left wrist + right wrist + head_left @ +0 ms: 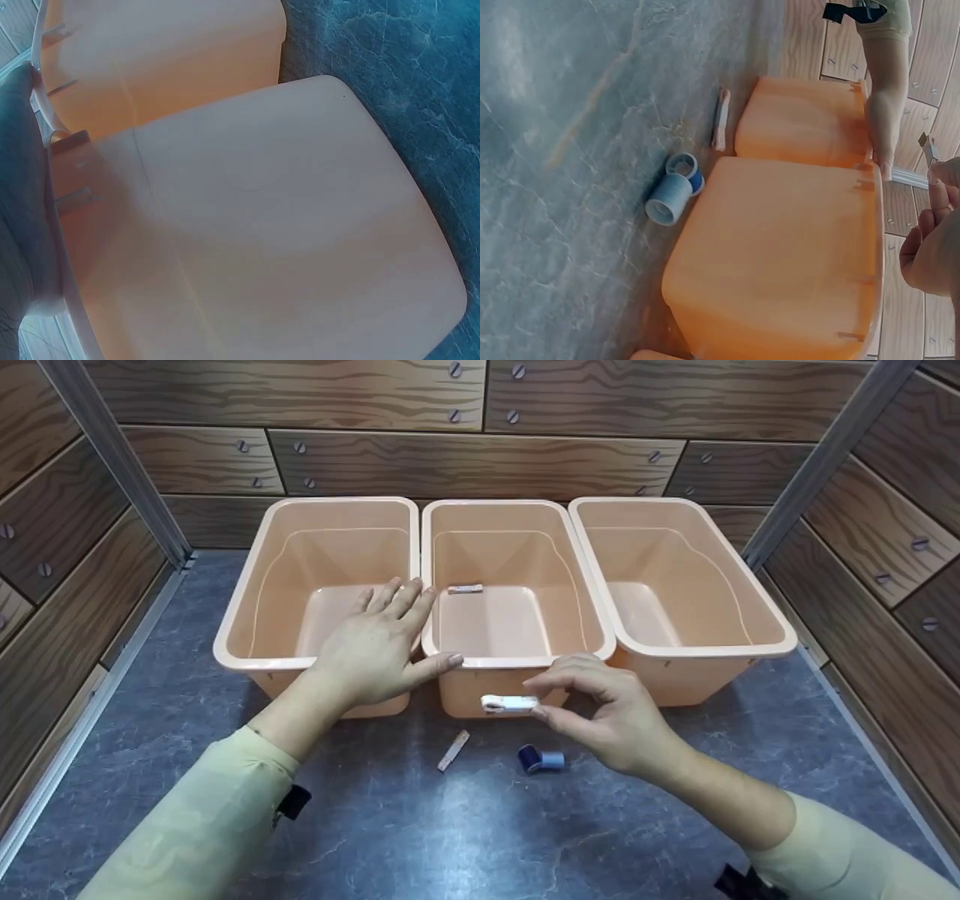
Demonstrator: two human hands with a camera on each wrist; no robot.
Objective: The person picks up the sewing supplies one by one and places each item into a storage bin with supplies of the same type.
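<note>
My right hand [611, 716] pinches a small white folded strip [510, 703], like a flat bundle of tape, between thumb and fingertips. It holds the strip at one end, in front of the middle bin [517, 662]. My left hand [375, 649] lies with fingers spread over the adjoining rims of the left bin [259, 663] and the middle bin. A similar strip [465, 589] lies inside the middle bin at its far left. Another strip [453, 751] is on the table, near a dark blue thread spool [529, 759] and a light blue spool [553, 760], which lie together.
The three peach plastic bins stand side by side, the right bin [712, 650] slightly angled. Wood-patterned walls [480, 461] with metal corner posts [810, 465] enclose the back and sides. The tabletop [360, 840] is dark grey with a marbled pattern.
</note>
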